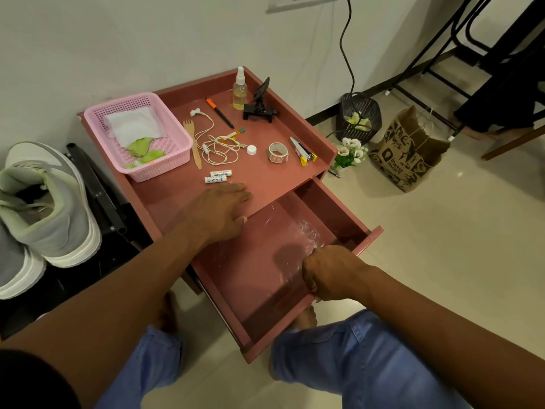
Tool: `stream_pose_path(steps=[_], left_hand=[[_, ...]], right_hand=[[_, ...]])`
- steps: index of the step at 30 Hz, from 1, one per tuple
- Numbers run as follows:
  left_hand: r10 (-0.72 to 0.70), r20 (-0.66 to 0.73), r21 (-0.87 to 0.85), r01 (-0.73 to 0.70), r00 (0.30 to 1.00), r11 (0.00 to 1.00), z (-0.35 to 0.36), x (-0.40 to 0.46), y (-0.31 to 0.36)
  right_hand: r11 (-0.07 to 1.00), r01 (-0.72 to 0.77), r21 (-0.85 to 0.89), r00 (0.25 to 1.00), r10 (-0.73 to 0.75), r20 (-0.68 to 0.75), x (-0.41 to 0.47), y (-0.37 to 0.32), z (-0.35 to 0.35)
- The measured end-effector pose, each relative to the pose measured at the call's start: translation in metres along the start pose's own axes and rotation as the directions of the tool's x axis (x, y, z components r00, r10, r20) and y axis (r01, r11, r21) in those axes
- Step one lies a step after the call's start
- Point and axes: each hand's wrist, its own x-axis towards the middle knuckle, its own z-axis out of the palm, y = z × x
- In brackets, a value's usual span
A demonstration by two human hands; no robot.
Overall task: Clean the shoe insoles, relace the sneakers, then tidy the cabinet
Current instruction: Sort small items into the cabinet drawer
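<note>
A pink cabinet [165,199] stands against the wall with its top drawer [244,278] pulled out and nothing inside. My left hand [219,211] rests flat on the front edge of the cabinet top, fingers straight. My right hand [327,273] grips the drawer's front panel, fingers curled over its edge. On the top lie a pink basket [138,134] with a white cloth and green scraps, two batteries [218,177], tangled earphones [215,146], a wooden fork [193,143], a pen [219,113], a spray bottle [239,90], a black clamp [259,106], a tape roll [277,153] and a stapler [302,150].
Grey-green sneakers [44,208] sit on a black rack to the left. On the tiled floor to the right are a small flower pot [349,153], a black mesh bin [358,118], a brown paper bag [408,152] and black chair legs. My knees are below the drawer.
</note>
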Motion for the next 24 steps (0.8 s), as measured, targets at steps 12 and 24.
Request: stream_pose_path(steps=[12,24], left_hand=[[0.0,-0.027,-0.099,-0.002,1.0,0.995,-0.014,-0.005,0.002],[-0.306,-0.391,-0.171,0.258,0.868,0.951,-0.03,-0.001,-0.033]], right_hand=[[0.982,0.008,0.187,0.999,-0.014,0.031,0.009,0.006,-0.004],[0.889,0.084,0.45,0.799,0.21,-0.564,0.118,-0.01,-0.091]])
